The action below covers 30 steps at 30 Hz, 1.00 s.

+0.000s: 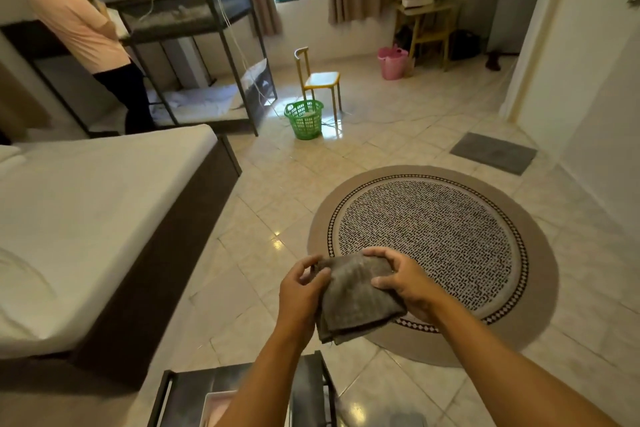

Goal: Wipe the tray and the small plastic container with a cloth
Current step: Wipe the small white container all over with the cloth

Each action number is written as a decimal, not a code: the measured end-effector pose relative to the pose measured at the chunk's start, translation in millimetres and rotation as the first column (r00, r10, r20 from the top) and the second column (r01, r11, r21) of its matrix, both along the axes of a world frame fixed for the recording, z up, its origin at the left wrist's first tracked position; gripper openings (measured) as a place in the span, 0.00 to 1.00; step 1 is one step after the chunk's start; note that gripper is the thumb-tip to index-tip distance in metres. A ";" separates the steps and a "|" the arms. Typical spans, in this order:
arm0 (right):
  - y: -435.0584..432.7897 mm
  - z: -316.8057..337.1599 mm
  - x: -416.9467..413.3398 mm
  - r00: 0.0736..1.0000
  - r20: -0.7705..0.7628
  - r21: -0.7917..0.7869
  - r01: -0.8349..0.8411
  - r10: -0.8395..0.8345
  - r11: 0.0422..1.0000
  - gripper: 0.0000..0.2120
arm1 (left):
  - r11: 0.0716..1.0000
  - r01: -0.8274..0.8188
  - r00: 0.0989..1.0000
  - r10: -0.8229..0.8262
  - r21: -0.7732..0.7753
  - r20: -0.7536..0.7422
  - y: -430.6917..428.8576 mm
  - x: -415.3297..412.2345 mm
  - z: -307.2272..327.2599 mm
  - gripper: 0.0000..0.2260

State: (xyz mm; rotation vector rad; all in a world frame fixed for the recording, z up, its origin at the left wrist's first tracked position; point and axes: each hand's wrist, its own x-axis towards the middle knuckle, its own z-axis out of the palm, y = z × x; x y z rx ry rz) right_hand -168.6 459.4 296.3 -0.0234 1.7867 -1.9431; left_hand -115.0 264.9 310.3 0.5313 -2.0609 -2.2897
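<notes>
A folded grey-brown cloth (353, 295) hangs in front of me above the tiled floor, held by both hands. My left hand (299, 291) pinches its upper left edge. My right hand (403, 282) grips the top right part, fingers curled over the fabric. Below my left forearm, at the bottom edge, a pale tray-like object (216, 406) lies on a dark metal stand (311, 388); my arm hides most of it. No small plastic container can be made out.
A bed with a white sheet (86, 215) fills the left. A round patterned rug (433, 246) lies ahead on the right. Farther off stand a green basket (304, 118), a yellow chair (318, 80), a pink bucket (391, 62) and a person by a bunk frame (79, 35).
</notes>
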 end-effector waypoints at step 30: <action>70.4 -212.1 87.9 0.941 0.246 0.513 -0.331 0.233 0.792 0.43 | 0.618 0.686 0.722 -0.517 -0.384 0.459 50.3 65.9 -230.2 0.47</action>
